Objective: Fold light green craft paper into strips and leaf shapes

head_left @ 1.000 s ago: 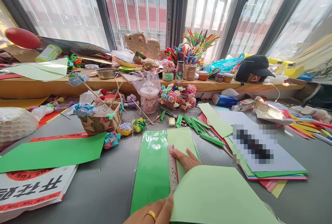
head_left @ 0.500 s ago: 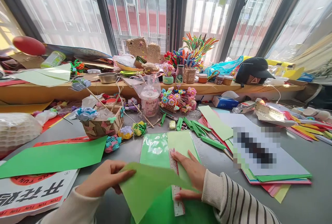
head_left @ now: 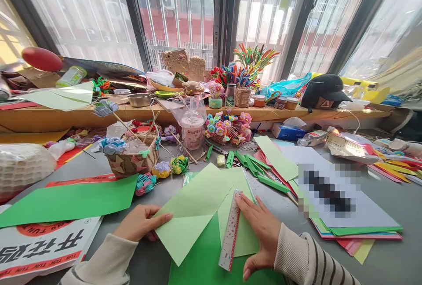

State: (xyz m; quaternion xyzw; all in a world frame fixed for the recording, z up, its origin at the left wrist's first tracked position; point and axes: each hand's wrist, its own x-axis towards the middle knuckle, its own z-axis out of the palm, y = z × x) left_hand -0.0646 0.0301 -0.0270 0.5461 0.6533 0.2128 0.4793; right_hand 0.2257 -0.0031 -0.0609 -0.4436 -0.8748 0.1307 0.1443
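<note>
My left hand [head_left: 141, 223] pinches the left edge of a light green paper piece [head_left: 193, 203] between thumb and fingers. The piece has a crease across it and a slightly ragged right edge. Its top lies over another light green paper [head_left: 247, 234]. On that second paper rests a slanted white ruler [head_left: 231, 234] with a red-dotted edge. My right hand [head_left: 263, 228] is spread flat beside it, fingertips touching the ruler's upper end and thumb apart from it. Beneath everything is a darker green sheet [head_left: 199, 261].
Green folded paper strips [head_left: 253, 164] lie behind the papers. A stack of coloured sheets [head_left: 365, 208] stands to the right. Left are a green sheet [head_left: 75, 199], a printed bag [head_left: 39, 243] and a basket [head_left: 128, 162]. A plastic cup [head_left: 193, 131] stands farther back.
The held paper has come away from beside the ruler and now lies flatter, to the left. The ruler has tilted, and my right thumb has moved off its lower end.
</note>
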